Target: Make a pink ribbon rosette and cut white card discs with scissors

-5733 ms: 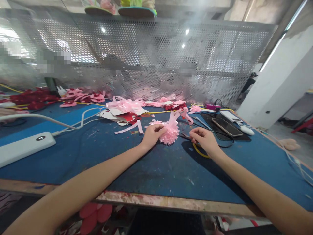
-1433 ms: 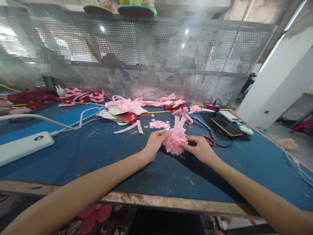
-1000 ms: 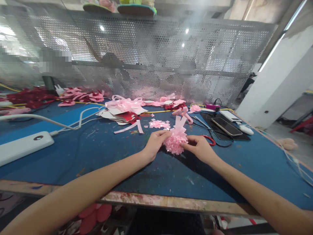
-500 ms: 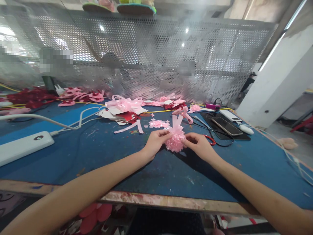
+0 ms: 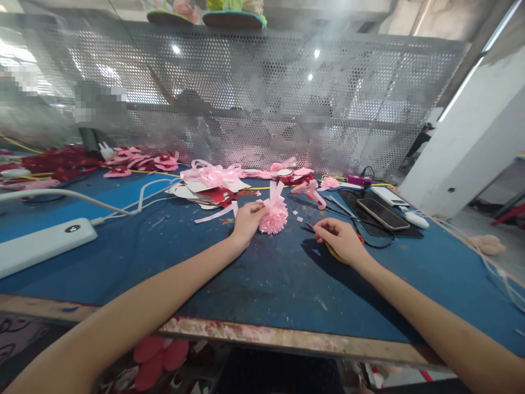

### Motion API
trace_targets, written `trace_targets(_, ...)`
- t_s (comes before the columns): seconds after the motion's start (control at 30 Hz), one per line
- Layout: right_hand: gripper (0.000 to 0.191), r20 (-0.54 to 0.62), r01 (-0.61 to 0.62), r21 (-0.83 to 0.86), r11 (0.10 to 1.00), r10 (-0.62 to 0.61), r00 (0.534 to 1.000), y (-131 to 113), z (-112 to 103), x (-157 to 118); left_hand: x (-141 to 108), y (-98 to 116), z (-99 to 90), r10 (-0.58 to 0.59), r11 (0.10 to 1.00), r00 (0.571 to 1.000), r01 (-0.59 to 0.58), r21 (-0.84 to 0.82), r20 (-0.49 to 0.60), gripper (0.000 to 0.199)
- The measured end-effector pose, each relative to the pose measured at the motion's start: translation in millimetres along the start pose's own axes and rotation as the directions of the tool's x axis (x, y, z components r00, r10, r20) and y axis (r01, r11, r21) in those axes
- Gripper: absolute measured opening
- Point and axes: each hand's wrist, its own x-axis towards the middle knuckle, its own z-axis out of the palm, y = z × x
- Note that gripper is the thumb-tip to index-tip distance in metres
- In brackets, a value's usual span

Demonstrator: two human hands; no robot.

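While the left hand (image 5: 249, 223) pinches the pink pompom (image 5: 274, 219) over the middle of the bench (image 5: 262, 290), the right hand (image 5: 339, 239), fingers closed, grips a slim dark-tipped tool (image 5: 310, 226) just to the pompom's right. A pink glue gun (image 5: 312, 195) lies behind them, and a phone (image 5: 383, 213) rests on a black pad (image 5: 412, 232) toward the bench's right edge.

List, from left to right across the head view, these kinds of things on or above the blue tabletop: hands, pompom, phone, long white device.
long white device → left hand → pink pompom → right hand → phone
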Motion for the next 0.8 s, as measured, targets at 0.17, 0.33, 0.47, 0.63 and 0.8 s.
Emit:
trace_targets(0.17, 0.022, 0.007, 0.01, -0.002, 1.0, -0.01, 1.0, 1.4, -0.1, 0.1, -1.6, 0.3, 1.6, 0.017, 0.999, 1.0, -0.017, 0.035, 0.019, 0.015)
trace_targets(0.33, 0.022, 0.01, 0.019, -0.002, 1.0, -0.018, 1.0, 2.1, 0.2, 0.1, -1.5, -2.1, 1.7, 0.024, 0.997, 0.999, -0.027, 0.065, 0.043, 0.019)
trace_targets(0.47, 0.022, 0.012, 0.021, 0.002, 1.0, -0.021, 1.0, 2.4, 0.8, 0.0, -1.3, -3.1, 1.7, 0.04, 0.995, 0.997, -0.045, 0.089, 0.059, 0.02)
trace_targets(0.63, 0.021, 0.015, 0.019, 0.001, 1.0, -0.019, 1.0, 2.6, 0.9, -0.1, -1.6, -3.0, 1.7, 0.08, 0.989, 0.994, -0.088, 0.122, 0.071, 0.02)
trace_targets(0.8, 0.021, 0.013, 0.018, 0.002, 1.0, -0.018, 1.0, 2.5, 0.6, 0.1, -0.6, -3.3, 1.4, 0.141, 0.975, 0.987, -0.151, 0.162, 0.072, 0.016)
